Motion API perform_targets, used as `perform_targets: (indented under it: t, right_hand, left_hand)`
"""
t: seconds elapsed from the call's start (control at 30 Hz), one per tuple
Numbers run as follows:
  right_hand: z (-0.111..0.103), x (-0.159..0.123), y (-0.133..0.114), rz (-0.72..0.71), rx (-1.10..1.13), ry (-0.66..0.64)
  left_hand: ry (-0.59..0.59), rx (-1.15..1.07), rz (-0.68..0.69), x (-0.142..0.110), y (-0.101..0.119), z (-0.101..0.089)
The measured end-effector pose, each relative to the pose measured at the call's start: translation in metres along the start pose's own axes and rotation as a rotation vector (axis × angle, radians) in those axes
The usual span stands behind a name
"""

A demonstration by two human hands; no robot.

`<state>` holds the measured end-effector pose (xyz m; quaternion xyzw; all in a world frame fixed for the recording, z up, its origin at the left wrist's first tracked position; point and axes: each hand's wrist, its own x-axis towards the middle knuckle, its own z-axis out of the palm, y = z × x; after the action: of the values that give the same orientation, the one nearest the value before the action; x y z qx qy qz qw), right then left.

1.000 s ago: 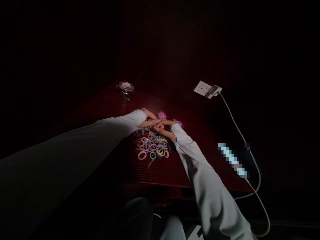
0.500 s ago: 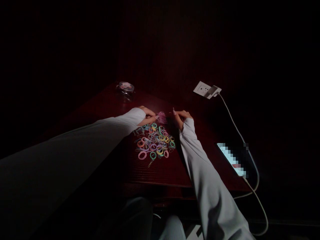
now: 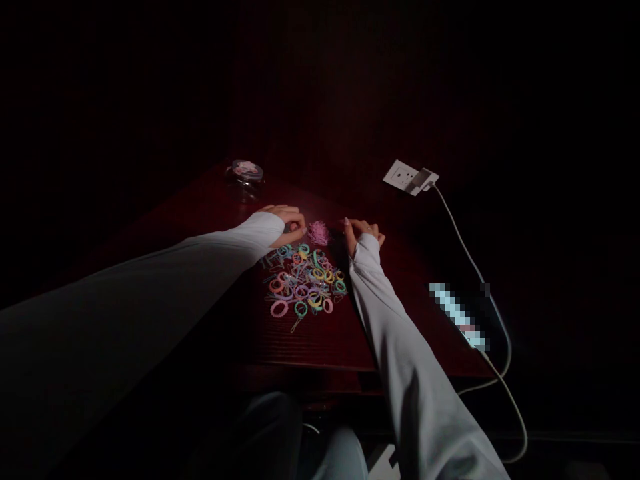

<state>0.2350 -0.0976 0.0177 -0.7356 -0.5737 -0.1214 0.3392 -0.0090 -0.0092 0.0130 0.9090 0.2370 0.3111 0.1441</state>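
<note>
Since the earlier frame, the left hand (image 3: pixel 286 221) has shifted slightly left, off the pink bunch (image 3: pixel 319 233), and sits just beside it. The bunch lies on the table (image 3: pixel 345 355), beyond the far edge of the mixed pile of bands (image 3: pixel 301 291); the right hand (image 3: pixel 363 233) is apart, to its right. The step in hand appears to be separating bands; another pick calls for a fingertip pinch. Whether either hand's fingertips clamp anything cannot be told. Shadow obscures the right palm and the jar's (image 3: pixel 245 171) contents.
</note>
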Motion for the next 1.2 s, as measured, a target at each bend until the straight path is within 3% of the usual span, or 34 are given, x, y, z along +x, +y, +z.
perform_targets:
  t: [0.13, 0.3, 0.43, 0.63, 0.83, 1.03, 1.2]
  right_hand:
    - [0.001, 0.004, -0.001, -0.014, -0.059, 0.044]
    - [-0.005, 0.000, -0.003, -0.044, -0.184, -0.086]
    - [-0.015, -0.004, -0.008, 0.048, -0.289, -0.174]
    - [-0.016, -0.005, -0.005, 0.125, -0.314, -0.104]
    - [-0.005, -0.008, 0.009, 0.027, -0.311, -0.131]
    - [-0.004, -0.010, -0.001, 0.070, -0.344, -0.163]
    - [-0.006, -0.007, 0.006, 0.061, -0.335, -0.149]
  left_hand:
    - [-0.034, -0.007, 0.027, -0.001, -0.003, 0.004]
    - [-0.126, -0.016, 0.109, -0.006, -0.005, 0.009]
    - [-0.159, -0.046, 0.137, -0.005, -0.006, 0.008]
    - [-0.176, -0.082, 0.193, -0.004, -0.006, 0.010]
    - [-0.034, -0.018, 0.067, -0.004, -0.009, 0.006]
    - [-0.056, 0.007, 0.070, -0.006, -0.007, 0.007]
    - [-0.053, 0.050, 0.013, -0.004, -0.007, 0.012]
